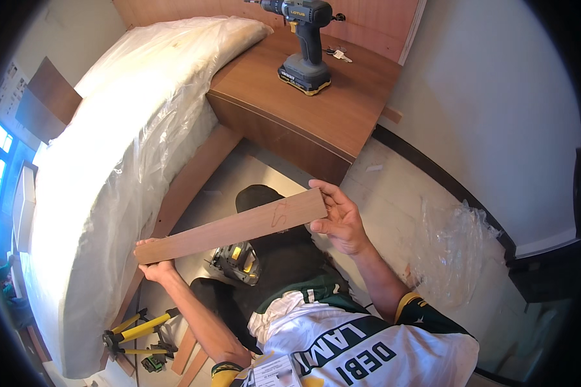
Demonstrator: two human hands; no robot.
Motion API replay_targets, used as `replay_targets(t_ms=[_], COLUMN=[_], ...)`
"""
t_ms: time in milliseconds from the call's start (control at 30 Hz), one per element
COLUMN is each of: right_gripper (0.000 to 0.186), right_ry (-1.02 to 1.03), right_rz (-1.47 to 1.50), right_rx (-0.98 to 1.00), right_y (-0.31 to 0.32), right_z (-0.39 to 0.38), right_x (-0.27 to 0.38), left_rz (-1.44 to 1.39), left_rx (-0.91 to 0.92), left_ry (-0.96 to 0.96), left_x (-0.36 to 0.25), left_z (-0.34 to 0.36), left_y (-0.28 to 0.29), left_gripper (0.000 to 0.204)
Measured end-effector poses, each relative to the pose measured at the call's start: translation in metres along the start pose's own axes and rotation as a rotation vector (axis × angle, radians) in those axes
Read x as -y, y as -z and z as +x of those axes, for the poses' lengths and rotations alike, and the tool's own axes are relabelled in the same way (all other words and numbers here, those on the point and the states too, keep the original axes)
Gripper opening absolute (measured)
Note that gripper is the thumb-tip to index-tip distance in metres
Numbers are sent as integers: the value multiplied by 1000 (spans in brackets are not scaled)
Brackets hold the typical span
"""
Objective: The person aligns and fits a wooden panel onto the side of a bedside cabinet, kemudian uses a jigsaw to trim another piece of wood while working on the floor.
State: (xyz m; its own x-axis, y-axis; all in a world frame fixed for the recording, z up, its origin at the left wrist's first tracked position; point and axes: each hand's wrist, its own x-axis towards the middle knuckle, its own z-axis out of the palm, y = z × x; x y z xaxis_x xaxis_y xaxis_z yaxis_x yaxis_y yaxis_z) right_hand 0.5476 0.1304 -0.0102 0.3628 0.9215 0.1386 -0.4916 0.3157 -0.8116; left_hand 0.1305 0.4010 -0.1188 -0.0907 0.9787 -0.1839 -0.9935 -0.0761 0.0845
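I see a long, flat board [229, 227] held up in the air above the person's dark trousers [287, 261], in front of the brown cabinet [281, 138]. It looks like wood, so I'd guess it is stiff and not too heavy, light enough for two hands to lift. It probably won't bend much or break easily, and the face looks smooth but not very slippery. The corners may be a bit sharp. Good places to hold it are near the two ends, by the long edges. The left hand [158, 263] is curled around the left end, though I can't tell how all its fingers sit underneath. The right hand [343, 224] is half curled, with fingers by the top corner and thumb by the bottom corner of the other end. The board's long way runs slanting from left to right, and its right end points farther from the person's body. Its wide, marked side faces up toward the head.
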Motion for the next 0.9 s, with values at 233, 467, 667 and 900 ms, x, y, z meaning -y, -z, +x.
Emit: replay_targets(t_ms=[233,467,667,900], right_gripper=[79,62,51,36], right_ry=[114,172,-85,-128], right_rz=[-13,-171,-369,-295], right_rx=[79,44,-226,-462], right_y=[-13,-12,57,126], right_z=[13,7,-45,-80], right_x=[6,14,4,-23], left_rz=[7,93,394,803], left_rx=[-184,-273,-234,77], left_ry=[-35,91,125,461], left_x=[15,36,118,288], left_z=[-4,0,16,18], left_y=[16,42,15,-2], left_gripper=[73,72,44,25])
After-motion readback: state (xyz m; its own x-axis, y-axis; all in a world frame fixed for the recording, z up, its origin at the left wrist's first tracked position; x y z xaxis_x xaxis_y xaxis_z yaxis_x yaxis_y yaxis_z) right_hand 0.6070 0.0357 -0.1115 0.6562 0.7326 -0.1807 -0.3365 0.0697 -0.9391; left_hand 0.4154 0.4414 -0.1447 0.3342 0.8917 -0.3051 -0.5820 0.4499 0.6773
